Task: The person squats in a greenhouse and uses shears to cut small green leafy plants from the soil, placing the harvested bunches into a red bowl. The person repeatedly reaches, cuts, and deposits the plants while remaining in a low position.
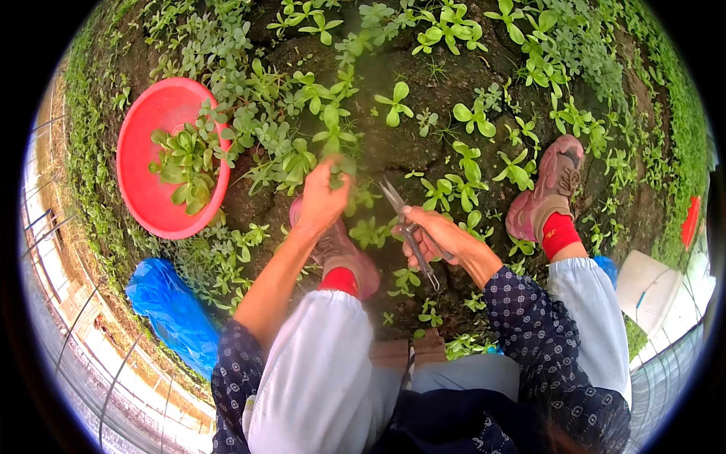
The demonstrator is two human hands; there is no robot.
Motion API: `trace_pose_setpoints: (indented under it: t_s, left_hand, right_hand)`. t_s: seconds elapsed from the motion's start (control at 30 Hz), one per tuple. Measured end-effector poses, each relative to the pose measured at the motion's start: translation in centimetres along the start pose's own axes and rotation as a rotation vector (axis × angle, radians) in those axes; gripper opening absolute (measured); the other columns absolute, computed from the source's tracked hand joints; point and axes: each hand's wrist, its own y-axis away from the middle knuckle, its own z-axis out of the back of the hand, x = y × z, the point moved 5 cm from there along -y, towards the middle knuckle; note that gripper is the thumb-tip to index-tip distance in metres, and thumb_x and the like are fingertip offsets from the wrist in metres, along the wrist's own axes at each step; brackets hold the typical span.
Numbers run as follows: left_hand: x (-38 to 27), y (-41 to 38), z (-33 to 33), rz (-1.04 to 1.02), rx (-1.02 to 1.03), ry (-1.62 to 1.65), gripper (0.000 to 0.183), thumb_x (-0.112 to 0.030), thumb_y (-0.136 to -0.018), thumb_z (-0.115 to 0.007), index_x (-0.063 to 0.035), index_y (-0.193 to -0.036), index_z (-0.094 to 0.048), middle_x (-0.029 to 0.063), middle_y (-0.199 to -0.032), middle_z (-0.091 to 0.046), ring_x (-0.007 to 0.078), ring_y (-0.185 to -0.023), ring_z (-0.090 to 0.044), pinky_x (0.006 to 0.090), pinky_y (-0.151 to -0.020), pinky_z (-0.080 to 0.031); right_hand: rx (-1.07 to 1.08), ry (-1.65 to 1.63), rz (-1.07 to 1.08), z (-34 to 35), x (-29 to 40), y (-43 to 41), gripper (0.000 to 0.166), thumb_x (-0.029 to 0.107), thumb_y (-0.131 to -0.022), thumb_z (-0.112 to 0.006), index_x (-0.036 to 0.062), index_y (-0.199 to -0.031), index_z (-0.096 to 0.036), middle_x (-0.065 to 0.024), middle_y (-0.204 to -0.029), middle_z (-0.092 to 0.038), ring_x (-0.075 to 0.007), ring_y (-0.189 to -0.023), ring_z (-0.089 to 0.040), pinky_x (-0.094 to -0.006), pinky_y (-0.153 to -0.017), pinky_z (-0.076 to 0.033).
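Observation:
My left hand (324,196) is curled beside leafy green plants (333,133) left of the middle, its fingers at some small leaves. Motion blur and haze hide whether it grips a stem. My right hand (434,238) holds a pair of metal garden snips (420,244) by the handles, the narrow blades pointing up and to the left, slightly apart. Bare soil and seedlings lie around the blades. At the left, a red plastic basin (133,187) stands tilted among the plants with a small heap of cut leafy greens (187,164) in it.
My shoes (346,249) (547,193) stand on the soil to either side of my right hand. A blue plastic bag (170,312) lies at the lower left. At the right are a whitish container (646,289) and a red object (690,222). Low plants cover much of the bed.

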Motion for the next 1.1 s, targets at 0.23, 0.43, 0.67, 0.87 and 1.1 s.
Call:
trace_pose_setpoints:
  t_s: [0.23, 0.43, 0.67, 0.87, 1.1]
  left_hand:
    - [-1.2, 0.0, -4.1, -0.185, 0.247, -0.707, 0.018, -0.013, -0.077, -0.072, -0.0024, -0.087, -0.061, 0.0193, -0.082, -0.066, 0.0407, -0.081, -0.062, 0.0478, -0.070, -0.050]
    - [0.2, -0.4, -4.3, -0.233, 0.217, -0.730, 0.012, -0.008, -0.075, -0.069, -0.0023, -0.083, -0.062, 0.0192, -0.081, -0.066, 0.0413, -0.082, -0.062, 0.0477, -0.072, -0.050]
    - [1.1, -0.8, -1.1, -0.020, -0.181, -0.239, 0.007, -0.004, -0.086, -0.063, 0.0013, -0.089, -0.060, 0.0173, -0.086, -0.063, 0.0305, -0.079, -0.058, 0.0386, -0.073, -0.048]
    - [2.3, 0.3, -0.8, 0.090, -0.197, -0.365, 0.020, -0.008, -0.085, -0.066, 0.0038, -0.098, -0.056, 0.0239, -0.095, -0.063, 0.0418, -0.083, -0.061, 0.0440, -0.075, -0.048]
    - [0.5, -1.3, -1.1, 0.074, -0.029, -0.631, 0.036, -0.018, -0.080, -0.074, 0.0061, -0.100, -0.056, 0.0279, -0.089, -0.065, 0.0453, -0.085, -0.063, 0.0486, -0.075, -0.050]
  right_hand:
    - [-0.038, 0.043, -0.056, -1.3, 0.4, -0.4, 0.067, 0.061, -0.098, -0.033, 0.0004, -0.118, -0.055, -0.0104, -0.086, -0.066, -0.0206, -0.071, -0.069, -0.0306, -0.058, -0.052]
    - [-0.103, 0.063, -0.042, -1.9, 0.9, -0.8, 0.062, 0.059, -0.098, -0.033, 0.0025, -0.110, -0.056, -0.0077, -0.083, -0.064, -0.0162, -0.065, -0.066, -0.0293, -0.052, -0.047]
    - [-0.079, 0.024, 0.054, -2.4, 2.1, -0.9, 0.059, 0.055, -0.099, -0.032, 0.0013, -0.107, -0.055, -0.0056, -0.073, -0.060, -0.0146, -0.057, -0.061, -0.0302, -0.048, -0.045]
    - [-0.038, 0.062, 0.055, -3.0, 4.0, -1.6, 0.057, 0.053, -0.100, -0.035, -0.0006, -0.107, -0.053, -0.0106, -0.077, -0.063, -0.0216, -0.063, -0.066, -0.0334, -0.054, -0.051]
    - [0.033, 0.139, 0.081, -1.3, 4.5, -4.1, 0.061, 0.055, -0.100, -0.034, -0.0011, -0.114, -0.053, -0.0104, -0.079, -0.062, -0.0216, -0.063, -0.065, -0.0340, -0.056, -0.053]
